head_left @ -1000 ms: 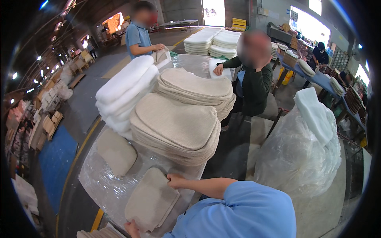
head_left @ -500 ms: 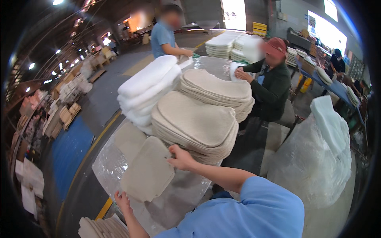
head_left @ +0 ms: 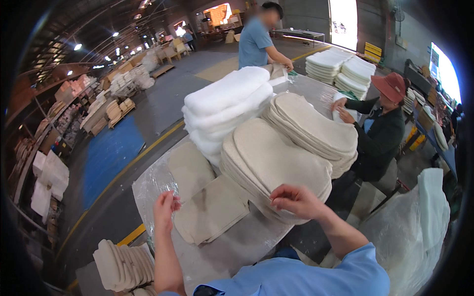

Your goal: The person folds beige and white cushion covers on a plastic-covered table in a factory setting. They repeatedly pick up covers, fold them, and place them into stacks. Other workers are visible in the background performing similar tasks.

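Note:
A flat beige cloth piece lies in front of me on the plastic-covered table, with a dark smudge or shadow across it. A second beige piece lies behind it, partly overlapped. My left hand hovers at the near piece's left edge, fingers loosely curled and apart, nothing seen in them. My right hand is over the front side of a tall stack of beige foam-like pads; its fingers are bent, and nothing shows between them. Whether it touches the stack, I cannot tell.
Another beige stack and a pile of white wadding stand behind. Across the table are a co-worker in blue and one in a red hat. Beige pads sit lower left; a plastic-wrapped bundle is right.
My view has swung left, shifting the scene rightward. My right hand has let go of the near cloth's edge and moved right to the stack. That cloth now looks shorter and squarer.

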The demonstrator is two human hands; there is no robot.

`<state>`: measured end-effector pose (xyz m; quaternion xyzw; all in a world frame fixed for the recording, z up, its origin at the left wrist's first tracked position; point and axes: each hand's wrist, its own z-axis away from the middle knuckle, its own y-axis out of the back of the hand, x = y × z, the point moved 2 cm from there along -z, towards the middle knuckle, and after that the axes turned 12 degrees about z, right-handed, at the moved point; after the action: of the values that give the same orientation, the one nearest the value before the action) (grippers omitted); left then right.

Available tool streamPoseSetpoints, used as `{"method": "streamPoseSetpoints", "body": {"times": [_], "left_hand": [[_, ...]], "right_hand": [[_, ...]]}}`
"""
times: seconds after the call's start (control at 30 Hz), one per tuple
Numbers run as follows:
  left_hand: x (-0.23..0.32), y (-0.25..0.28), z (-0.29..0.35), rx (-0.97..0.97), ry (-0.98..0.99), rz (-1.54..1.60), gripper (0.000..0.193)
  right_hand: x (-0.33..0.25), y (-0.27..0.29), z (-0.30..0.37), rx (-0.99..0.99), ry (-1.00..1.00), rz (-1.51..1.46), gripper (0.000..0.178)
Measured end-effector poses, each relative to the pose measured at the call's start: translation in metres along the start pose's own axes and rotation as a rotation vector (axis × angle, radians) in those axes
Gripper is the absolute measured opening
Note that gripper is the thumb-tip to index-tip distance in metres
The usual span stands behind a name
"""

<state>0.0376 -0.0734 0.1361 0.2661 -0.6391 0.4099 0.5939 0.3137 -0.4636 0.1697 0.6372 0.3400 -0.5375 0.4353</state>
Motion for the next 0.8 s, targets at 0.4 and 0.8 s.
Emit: {"method": "streamPoseSetpoints", "body": {"times": [0.4, 0.8], "left_hand": [[0.11, -0.238, -0.259, 0.003, 0.067, -0.234, 0.034], [0.085, -0.3, -0.363, 0.392, 0.22, -0.4, 0.034]], "right_hand": [[0.071, 0.119, -0.095, -0.23, -0.056, 0.683, 0.028], [0.083, 0.132, -0.093, -0.275, 0.099, 0.654, 0.033]]}}
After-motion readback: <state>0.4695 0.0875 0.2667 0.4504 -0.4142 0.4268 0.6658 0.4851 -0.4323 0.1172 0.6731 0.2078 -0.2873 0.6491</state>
